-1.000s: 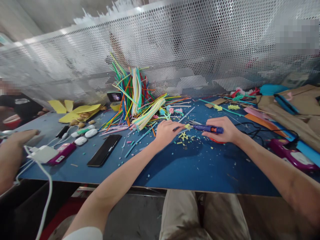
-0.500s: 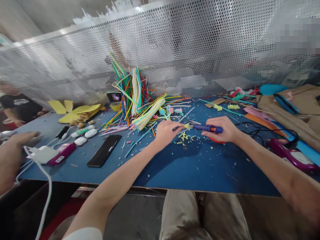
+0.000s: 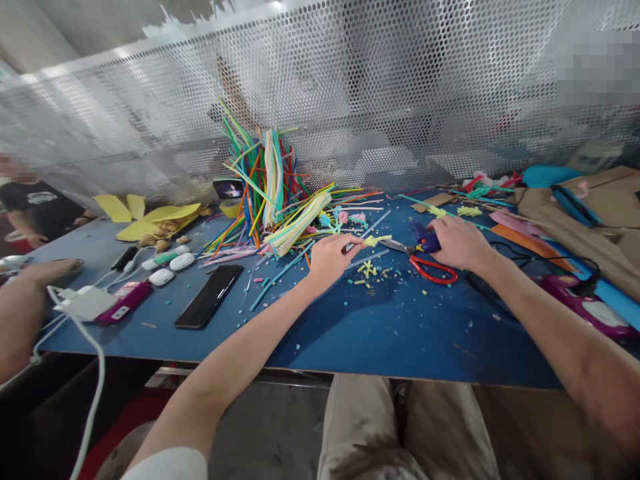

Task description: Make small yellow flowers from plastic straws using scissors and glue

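Yellow pipe-cleaner piece (image 3: 371, 241) is sitting pinched in the left hand (image 3: 331, 261) over the blue table (image 3: 370, 333), head view showing the right hand (image 3: 459, 241) grasping a blue glue gun (image 3: 425, 239). Red-handled scissors (image 3: 434, 271) are crowding the space between; yellow scraps (image 3: 368, 269) are littering the near side, a pipe-cleaner bundle (image 3: 299, 224) is sprawling behind, a phone (image 3: 209, 297) is lying leftward.

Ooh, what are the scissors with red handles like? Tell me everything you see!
The scissors have grey, metal-looking blades and red, plastic-looking loop handles. They lie on the blue table, blades pointing toward the left hand, handles nearer the right hand. Their tips are near the fuzzy yellow piece in the left hand, and the blue glue gun in the right hand is near their joint; I can't tell if either touches them.
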`<state>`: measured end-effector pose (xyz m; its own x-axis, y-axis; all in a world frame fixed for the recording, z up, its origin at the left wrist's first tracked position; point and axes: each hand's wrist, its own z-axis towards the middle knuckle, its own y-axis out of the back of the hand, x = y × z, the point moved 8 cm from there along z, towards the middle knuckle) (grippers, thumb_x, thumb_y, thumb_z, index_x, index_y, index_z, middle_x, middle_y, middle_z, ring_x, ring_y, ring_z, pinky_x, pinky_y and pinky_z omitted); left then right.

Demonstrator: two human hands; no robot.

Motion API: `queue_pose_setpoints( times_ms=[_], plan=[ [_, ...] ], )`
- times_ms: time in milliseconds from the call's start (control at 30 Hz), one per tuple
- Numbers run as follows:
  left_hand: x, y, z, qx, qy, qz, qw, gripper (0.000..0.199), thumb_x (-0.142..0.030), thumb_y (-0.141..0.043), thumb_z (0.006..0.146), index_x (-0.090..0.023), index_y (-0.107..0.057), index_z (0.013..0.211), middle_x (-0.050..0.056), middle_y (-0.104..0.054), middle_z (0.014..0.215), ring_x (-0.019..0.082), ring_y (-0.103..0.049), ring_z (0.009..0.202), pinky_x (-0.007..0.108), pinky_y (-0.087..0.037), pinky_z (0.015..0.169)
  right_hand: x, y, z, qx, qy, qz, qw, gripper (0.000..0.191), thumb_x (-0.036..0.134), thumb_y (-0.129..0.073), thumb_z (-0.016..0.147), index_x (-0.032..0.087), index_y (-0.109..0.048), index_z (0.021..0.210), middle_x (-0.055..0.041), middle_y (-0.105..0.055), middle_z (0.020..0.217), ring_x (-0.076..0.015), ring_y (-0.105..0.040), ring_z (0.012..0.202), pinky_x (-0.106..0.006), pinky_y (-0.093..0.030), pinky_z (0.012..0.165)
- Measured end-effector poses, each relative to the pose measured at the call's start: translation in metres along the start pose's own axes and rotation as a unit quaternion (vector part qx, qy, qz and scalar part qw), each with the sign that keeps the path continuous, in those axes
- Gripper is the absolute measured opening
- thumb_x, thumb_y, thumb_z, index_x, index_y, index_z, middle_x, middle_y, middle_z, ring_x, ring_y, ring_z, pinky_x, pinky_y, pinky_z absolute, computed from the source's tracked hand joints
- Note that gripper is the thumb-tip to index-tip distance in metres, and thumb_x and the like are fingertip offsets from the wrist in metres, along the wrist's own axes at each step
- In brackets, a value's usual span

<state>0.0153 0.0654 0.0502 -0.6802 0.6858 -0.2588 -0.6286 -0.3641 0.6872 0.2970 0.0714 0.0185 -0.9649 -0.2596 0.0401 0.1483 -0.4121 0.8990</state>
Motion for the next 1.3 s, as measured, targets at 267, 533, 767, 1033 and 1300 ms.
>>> queue_pose_setpoints(
  times_ms=[267, 533, 767, 1033, 1300],
  plan=[
    [-0.001, 0.000, 0.001, 0.005, 0.006, -0.004, 1.000, 0.022, -0.045, -0.068, 0.094, -0.026, -0.079, 0.096, -0.001, -0.079, 0.088, 0.014, -0.071, 0.074, 0.026, -0.050, 0.071, 0.087, 0.021, -0.008, 0.000, 0.181, 0.086, 0.980, 0.027, 0.016, -0.051, 0.087, 0.023, -0.066, 0.108, -0.0063, -0.072, 0.109, -0.0251, -0.064, 0.098, -0.043, -0.045, 0.088],
    [0.002, -0.003, 0.000, 0.020, 0.038, 0.008, 0.999, 0.016, -0.041, -0.070, 0.093, -0.028, -0.079, 0.098, -0.002, -0.079, 0.088, 0.014, -0.071, 0.075, 0.025, -0.048, 0.071, 0.155, 0.004, -0.026, -0.026, 0.337, 0.022, 0.941, 0.027, 0.015, -0.058, 0.094, 0.023, -0.071, 0.115, -0.0053, -0.076, 0.108, -0.0222, -0.064, 0.095, -0.036, -0.044, 0.080],
    [0.001, -0.004, -0.001, 0.020, 0.036, 0.005, 0.999, 0.015, -0.042, -0.071, 0.092, -0.029, -0.079, 0.097, -0.004, -0.079, 0.086, 0.013, -0.071, 0.072, 0.025, -0.046, 0.069, 0.161, -0.006, -0.026, -0.037, 0.365, 0.008, 0.930, 0.014, 0.021, -0.058, 0.097, 0.020, -0.072, 0.098, -0.0053, -0.076, 0.099, -0.0224, -0.063, 0.096, -0.037, -0.044, 0.084],
    [0.008, -0.009, -0.001, 0.016, 0.033, 0.010, 0.999, 0.015, -0.041, -0.073, 0.091, -0.028, -0.080, 0.096, -0.002, -0.077, 0.079, 0.013, -0.070, 0.070, 0.024, -0.046, 0.067, 0.144, 0.003, -0.020, -0.034, 0.308, 0.136, 0.941, 0.022, 0.015, -0.047, 0.100, 0.019, -0.067, 0.108, -0.0084, -0.072, 0.099, -0.0221, -0.065, 0.094, -0.037, -0.051, 0.086],
    [0.002, -0.010, -0.002, 0.027, 0.018, -0.002, 0.999, 0.017, -0.043, -0.072, 0.091, -0.028, -0.079, 0.094, -0.004, -0.079, 0.084, 0.011, -0.067, 0.065, 0.024, -0.045, 0.062, 0.119, 0.034, -0.022, -0.056, 0.282, 0.276, 0.917, 0.033, 0.018, -0.045, 0.104, 0.027, -0.066, 0.128, -0.0051, -0.071, 0.119, -0.0175, -0.068, 0.109, -0.033, -0.058, 0.093]
  ],
)
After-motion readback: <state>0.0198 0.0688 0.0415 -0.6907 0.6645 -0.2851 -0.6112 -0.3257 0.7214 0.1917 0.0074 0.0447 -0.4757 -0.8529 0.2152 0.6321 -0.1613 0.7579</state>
